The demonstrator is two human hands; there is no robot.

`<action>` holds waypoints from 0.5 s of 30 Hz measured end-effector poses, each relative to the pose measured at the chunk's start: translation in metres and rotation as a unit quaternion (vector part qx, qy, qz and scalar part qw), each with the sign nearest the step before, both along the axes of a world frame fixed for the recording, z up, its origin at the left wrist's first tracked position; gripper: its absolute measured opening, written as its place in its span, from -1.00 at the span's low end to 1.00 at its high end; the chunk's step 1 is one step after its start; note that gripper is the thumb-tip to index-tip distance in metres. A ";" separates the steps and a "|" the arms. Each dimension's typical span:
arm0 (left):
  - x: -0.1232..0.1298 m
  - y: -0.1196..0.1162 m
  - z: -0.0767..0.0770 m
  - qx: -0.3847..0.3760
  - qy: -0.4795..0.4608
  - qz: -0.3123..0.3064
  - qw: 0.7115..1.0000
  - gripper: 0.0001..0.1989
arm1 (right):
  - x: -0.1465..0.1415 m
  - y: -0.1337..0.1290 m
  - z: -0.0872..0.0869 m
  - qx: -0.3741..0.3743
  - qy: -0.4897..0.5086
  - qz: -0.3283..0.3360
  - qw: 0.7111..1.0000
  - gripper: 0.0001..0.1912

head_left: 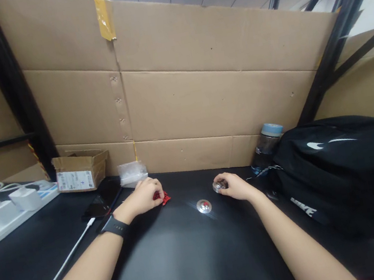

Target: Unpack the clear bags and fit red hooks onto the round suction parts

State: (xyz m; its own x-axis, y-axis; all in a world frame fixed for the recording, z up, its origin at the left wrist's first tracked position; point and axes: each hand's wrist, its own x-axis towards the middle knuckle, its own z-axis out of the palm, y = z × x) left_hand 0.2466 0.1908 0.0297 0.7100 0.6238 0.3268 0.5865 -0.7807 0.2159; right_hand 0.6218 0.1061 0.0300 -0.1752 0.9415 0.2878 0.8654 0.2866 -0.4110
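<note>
Several small red pieces (pixel 165 198) lie on the black table, with the closed fingers of my left hand (pixel 149 195) over them. Between my hands rests a round, shiny, clear-looking dish (pixel 204 206) with something small and red in it. To its upper right, my right hand (pixel 232 186) has its fingers wrapped around the side of a small round clear container (pixel 218 186). That container is at table level, and its contents are too small to tell.
An open cardboard box (pixel 80 172), a phone (pixel 101 201) and a clear plastic bag (pixel 132 172) are at the back left. A white power strip (pixel 12 216) sits far left. A bottle (pixel 267 147) and a black bag (pixel 344 170) stand right. Cardboard (pixel 201 99) walls the back.
</note>
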 end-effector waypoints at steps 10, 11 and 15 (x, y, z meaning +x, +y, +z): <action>0.005 -0.010 0.013 0.013 -0.064 -0.025 0.998 -0.88 | 0.004 0.002 -0.002 -0.004 0.038 -0.005 0.999 -0.68; 0.006 -0.011 0.014 0.013 -0.075 -0.022 0.997 -0.88 | 0.004 0.003 -0.002 -0.006 0.043 -0.008 0.999 -0.67; 0.013 -0.018 0.016 0.012 -0.104 -0.016 0.994 -0.89 | 0.006 0.003 -0.003 -0.015 0.057 -0.013 0.998 -0.63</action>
